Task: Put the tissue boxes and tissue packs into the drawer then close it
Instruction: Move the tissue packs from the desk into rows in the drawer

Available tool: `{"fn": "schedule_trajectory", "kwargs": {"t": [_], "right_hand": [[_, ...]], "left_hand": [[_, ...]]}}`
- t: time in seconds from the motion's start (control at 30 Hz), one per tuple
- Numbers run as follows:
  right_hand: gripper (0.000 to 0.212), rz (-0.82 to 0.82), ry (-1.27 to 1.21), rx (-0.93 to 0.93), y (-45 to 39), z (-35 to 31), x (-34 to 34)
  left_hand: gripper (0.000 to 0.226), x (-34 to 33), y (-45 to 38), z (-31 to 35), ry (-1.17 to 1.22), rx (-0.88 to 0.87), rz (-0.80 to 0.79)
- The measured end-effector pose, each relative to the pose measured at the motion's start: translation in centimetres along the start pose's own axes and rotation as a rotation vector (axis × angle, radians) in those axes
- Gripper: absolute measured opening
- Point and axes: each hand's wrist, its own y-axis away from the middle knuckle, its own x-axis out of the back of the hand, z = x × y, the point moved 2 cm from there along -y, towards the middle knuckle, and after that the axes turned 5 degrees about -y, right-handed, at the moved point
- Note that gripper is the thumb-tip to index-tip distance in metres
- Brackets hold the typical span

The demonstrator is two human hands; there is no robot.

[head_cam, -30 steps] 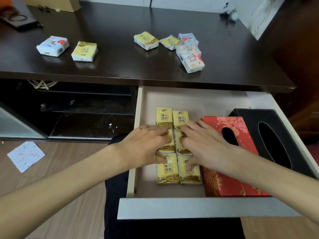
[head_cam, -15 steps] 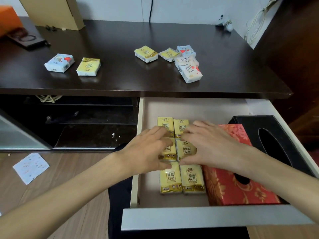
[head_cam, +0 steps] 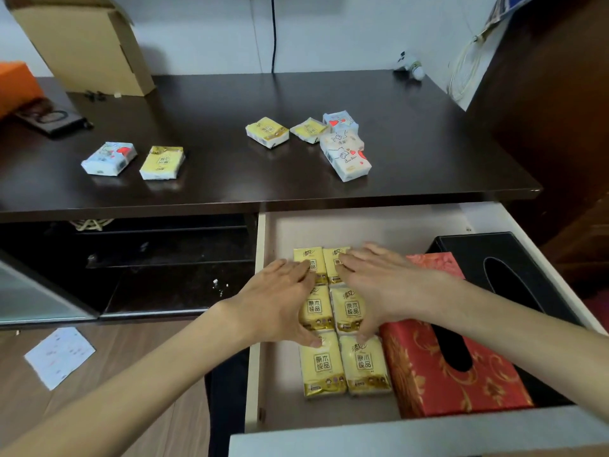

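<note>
The white drawer (head_cam: 389, 437) stands pulled out under the dark desk. Inside it, several yellow tissue packs (head_cam: 364, 366) lie flat in two columns. A red patterned tissue box (head_cam: 425, 367) sits to their right, and a black tissue box (head_cam: 474, 255) is beyond that. My left hand (head_cam: 278, 300) and my right hand (head_cam: 379, 285) hover flat over the middle and back packs, fingers spread, holding nothing. On the desk lie more packs: a blue one (head_cam: 108, 158), a yellow one (head_cam: 162, 162), and a cluster (head_cam: 309, 136) of yellow and white packs.
A cardboard box (head_cam: 85, 44) and a black case (head_cam: 52, 118) stand at the desk's back left. Cables hang at the right wall. Open dark shelves sit left of the drawer. A paper sheet (head_cam: 59, 356) lies on the wooden floor.
Both hands have lifted off the middle packs and slid toward the back of the drawer, fingers flattening. The view has tilted up, showing more of the desk.
</note>
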Motion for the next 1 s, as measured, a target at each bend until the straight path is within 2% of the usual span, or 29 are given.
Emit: {"fn": "schedule_trajectory", "kwargs": {"t": [0.57,0.77,0.87,1.0], "right_hand": [[0.108,0.128,-0.038,-0.011,0.6,-0.2,0.3],[0.061,0.343,-0.293,-0.076,1.1,1.4,3.1],[0.038,0.474,-0.419,-0.133,1.3,3.3,5.9],[0.021,0.606,-0.593,-0.195,0.6,6.1,9.6]], "left_hand": [[0.104,0.7,0.2,0.1,0.033,0.033,0.01],[0.067,3.7,-0.1,-0.9,0.082,0.081,0.155],[0.048,6.2,-0.4,-2.9,0.117,0.162,0.228],[0.034,9.8,-1.2,-5.8,0.168,0.268,0.337]]}}
